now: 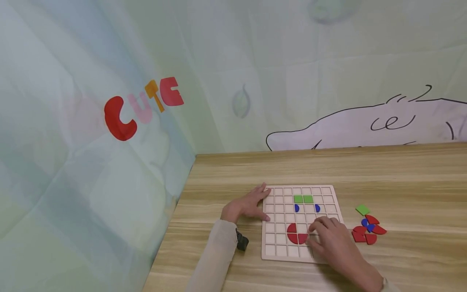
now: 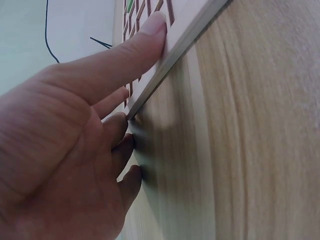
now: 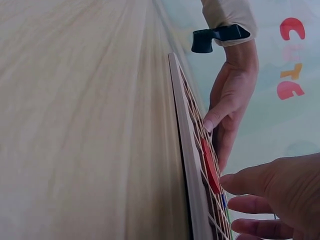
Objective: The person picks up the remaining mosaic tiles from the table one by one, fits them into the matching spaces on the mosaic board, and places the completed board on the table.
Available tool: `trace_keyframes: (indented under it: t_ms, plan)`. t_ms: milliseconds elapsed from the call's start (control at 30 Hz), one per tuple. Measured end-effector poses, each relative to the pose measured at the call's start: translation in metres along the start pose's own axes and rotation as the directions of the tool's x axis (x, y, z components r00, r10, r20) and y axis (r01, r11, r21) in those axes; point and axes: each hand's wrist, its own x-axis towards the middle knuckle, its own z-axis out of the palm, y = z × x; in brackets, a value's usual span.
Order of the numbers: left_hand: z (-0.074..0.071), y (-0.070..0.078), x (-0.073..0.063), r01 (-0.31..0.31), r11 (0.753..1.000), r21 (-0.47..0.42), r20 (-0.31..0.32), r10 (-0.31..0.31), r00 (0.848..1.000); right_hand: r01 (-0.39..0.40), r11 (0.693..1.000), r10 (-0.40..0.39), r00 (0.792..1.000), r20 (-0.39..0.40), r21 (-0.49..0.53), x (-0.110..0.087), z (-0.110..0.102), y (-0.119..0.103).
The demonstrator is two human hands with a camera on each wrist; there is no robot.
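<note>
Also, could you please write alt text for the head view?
A person's right hand is at red pieces on a grid board; the left hand touches the board's left edge. Loose colored pieces lie right of the board on a wooden table.

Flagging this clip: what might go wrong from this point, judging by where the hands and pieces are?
1. The right hand is very close to the red pieces on the board, so a slight nudge might knock one out of place.
2. The left hand touches the board only at its left side; a sideways push could still turn it.
3. The loose pieces lie bunched near the right hand, which might scatter them.
</note>
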Motion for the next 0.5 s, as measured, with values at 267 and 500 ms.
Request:
trace_keyframes:
  t_ms: [267,500]
  plan:
    - [0.001,-0.002,-0.001,0.006,0.999,-0.036,0.000,-0.006,1.000,-0.040,0.999,0.041,0.999,-0.019,0.023,-0.001,-0.012,0.010]
    - [0.001,-0.002,0.000,0.004,1.000,-0.025,0.002,-0.004,1.000,-0.024,1.000,0.024,0.997,-0.071,0.010,-0.003,-0.024,0.027]
